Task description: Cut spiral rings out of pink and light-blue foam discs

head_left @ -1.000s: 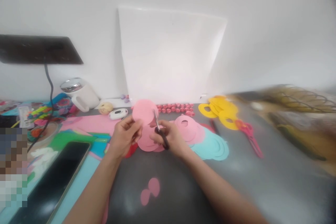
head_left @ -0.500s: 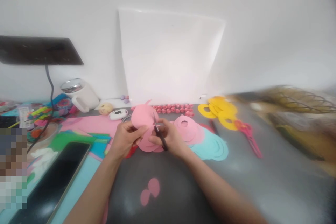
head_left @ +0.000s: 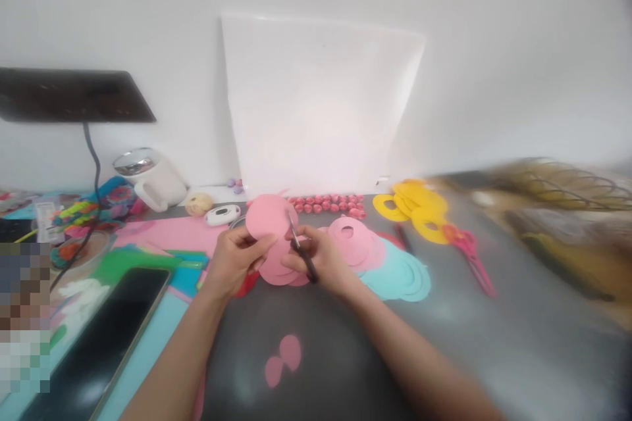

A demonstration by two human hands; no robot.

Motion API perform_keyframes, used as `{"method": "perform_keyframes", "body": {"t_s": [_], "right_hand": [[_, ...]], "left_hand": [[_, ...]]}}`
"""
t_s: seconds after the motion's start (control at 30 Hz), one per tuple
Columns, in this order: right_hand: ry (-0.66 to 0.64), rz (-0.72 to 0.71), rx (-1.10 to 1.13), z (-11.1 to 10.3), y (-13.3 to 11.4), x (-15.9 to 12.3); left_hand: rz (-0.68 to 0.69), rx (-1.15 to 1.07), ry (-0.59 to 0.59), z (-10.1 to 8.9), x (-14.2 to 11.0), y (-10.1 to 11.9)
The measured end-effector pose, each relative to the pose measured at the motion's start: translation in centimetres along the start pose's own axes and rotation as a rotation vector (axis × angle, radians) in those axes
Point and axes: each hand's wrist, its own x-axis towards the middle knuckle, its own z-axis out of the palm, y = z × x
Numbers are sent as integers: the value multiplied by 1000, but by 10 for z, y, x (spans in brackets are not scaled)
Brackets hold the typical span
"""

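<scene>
My left hand (head_left: 236,261) pinches a pink paper disc (head_left: 266,216) and holds it upright above the grey table (head_left: 494,342). My right hand (head_left: 320,258) grips small dark-handled scissors (head_left: 299,247), blades pointing up at the disc's right edge. Under both hands lies a stack of pink paper circles (head_left: 279,268). Two small pink offcuts (head_left: 281,360) lie on the table nearer to me.
Pink rings (head_left: 353,240), light blue circles (head_left: 402,276) and yellow rings (head_left: 417,208) lie right of my hands, beside pink-handled scissors (head_left: 469,256). A phone (head_left: 96,342) and coloured sheets lie left. A white mug (head_left: 151,179), red beads (head_left: 330,202) and a white board (head_left: 320,105) stand behind.
The pink disc has been turned slightly in my left hand while the scissors work along its edge. Both hands stay in nearly the same place.
</scene>
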Motion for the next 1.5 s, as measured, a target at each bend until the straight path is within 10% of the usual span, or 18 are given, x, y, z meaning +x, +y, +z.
{"method": "perform_keyframes", "body": {"t_s": [1.5], "right_hand": [[-11, -14, -20, 1, -3, -1]], "left_hand": [[19, 10, 15, 1, -1, 3]]}}
